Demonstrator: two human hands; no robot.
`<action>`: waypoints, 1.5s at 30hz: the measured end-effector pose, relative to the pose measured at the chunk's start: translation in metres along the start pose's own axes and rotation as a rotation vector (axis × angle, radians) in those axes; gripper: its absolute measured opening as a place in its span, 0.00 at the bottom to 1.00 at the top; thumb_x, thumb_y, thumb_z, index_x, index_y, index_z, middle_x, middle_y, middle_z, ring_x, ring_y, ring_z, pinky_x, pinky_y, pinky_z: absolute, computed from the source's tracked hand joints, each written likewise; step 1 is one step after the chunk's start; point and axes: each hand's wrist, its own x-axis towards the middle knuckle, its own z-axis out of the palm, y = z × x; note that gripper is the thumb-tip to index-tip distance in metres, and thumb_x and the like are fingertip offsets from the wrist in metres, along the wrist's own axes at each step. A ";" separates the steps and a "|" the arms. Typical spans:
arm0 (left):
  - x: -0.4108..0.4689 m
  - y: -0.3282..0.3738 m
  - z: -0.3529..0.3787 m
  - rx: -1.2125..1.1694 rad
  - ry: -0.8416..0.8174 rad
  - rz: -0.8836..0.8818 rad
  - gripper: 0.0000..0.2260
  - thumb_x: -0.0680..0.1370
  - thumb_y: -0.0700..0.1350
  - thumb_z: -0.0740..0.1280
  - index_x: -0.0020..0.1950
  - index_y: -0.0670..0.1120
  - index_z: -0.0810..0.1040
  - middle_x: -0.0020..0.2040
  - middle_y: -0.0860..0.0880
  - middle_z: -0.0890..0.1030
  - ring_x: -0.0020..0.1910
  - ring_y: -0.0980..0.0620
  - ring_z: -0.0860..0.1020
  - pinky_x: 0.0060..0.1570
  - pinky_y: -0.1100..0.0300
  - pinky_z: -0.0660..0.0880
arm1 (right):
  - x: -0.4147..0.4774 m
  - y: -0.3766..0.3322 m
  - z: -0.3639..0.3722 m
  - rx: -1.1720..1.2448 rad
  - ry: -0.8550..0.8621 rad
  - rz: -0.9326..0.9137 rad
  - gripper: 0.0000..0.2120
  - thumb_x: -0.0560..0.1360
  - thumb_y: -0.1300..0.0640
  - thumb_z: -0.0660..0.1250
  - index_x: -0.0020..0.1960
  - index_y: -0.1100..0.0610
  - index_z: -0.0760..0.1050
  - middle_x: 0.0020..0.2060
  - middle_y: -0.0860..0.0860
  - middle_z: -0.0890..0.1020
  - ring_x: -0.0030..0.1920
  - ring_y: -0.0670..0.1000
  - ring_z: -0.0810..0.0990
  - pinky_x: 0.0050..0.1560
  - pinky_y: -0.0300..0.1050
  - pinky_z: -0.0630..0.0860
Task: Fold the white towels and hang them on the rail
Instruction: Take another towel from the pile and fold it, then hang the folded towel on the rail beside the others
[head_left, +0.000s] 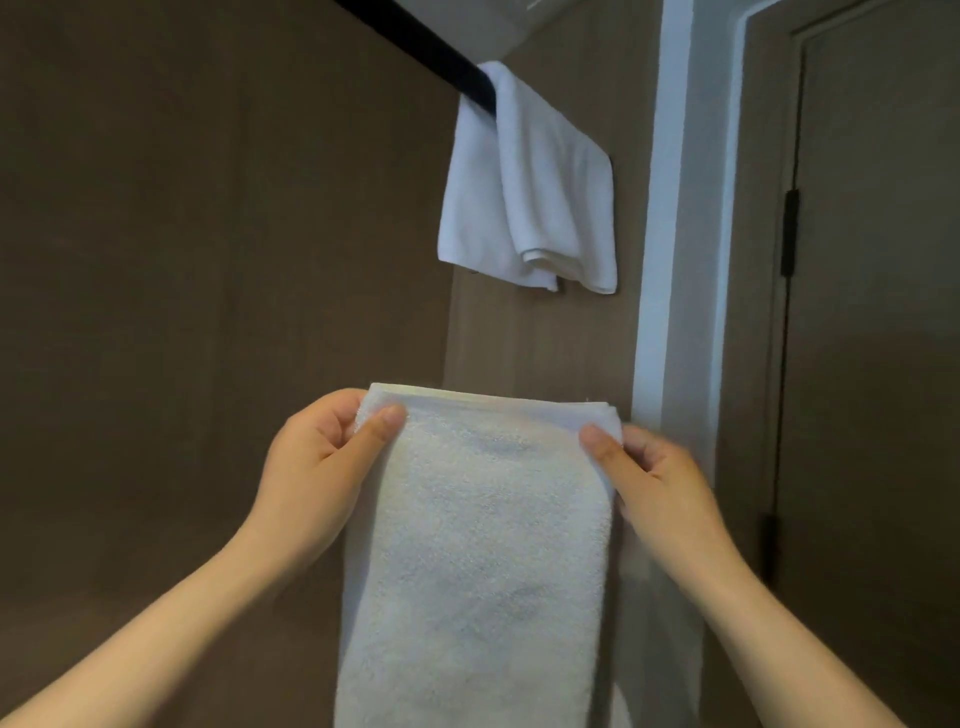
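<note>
Here a folded white towel (483, 545) hangs lengthwise in front of the person, a long narrow strip of nubbly terry with a neat doubled edge along its top. The left hand (317, 457) pinches its upper left corner, thumb on the front and fingers curled behind, and the right hand (649, 467) pinches the upper right corner the same way. Above, a second white towel (530, 182) is draped over the black rail (415, 47) against the brown wall (182, 260), beside a door (878, 312).

Both forearms out ahead, left hand (322, 453) and right hand (658, 470) level, each in a thumb-and-finger pinch.
</note>
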 end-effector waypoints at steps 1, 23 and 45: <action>0.000 -0.003 -0.006 0.043 0.030 -0.002 0.11 0.79 0.50 0.66 0.42 0.46 0.81 0.40 0.42 0.81 0.36 0.47 0.77 0.37 0.55 0.70 | 0.009 0.009 0.010 0.033 -0.026 -0.013 0.14 0.76 0.47 0.66 0.36 0.53 0.80 0.26 0.44 0.79 0.25 0.39 0.73 0.27 0.29 0.65; -0.010 0.041 -0.073 0.560 0.486 0.008 0.06 0.78 0.47 0.67 0.43 0.53 0.82 0.36 0.53 0.82 0.34 0.61 0.77 0.34 0.66 0.72 | 0.087 0.021 0.141 0.490 -0.394 -0.157 0.21 0.68 0.40 0.64 0.34 0.59 0.72 0.21 0.45 0.67 0.21 0.44 0.63 0.24 0.40 0.58; 0.123 0.172 -0.116 0.935 0.281 0.206 0.25 0.70 0.64 0.71 0.40 0.40 0.80 0.30 0.44 0.76 0.27 0.55 0.70 0.29 0.58 0.65 | 0.189 -0.100 0.092 0.463 -0.214 -0.288 0.06 0.78 0.53 0.66 0.47 0.55 0.79 0.28 0.49 0.83 0.27 0.44 0.82 0.28 0.31 0.75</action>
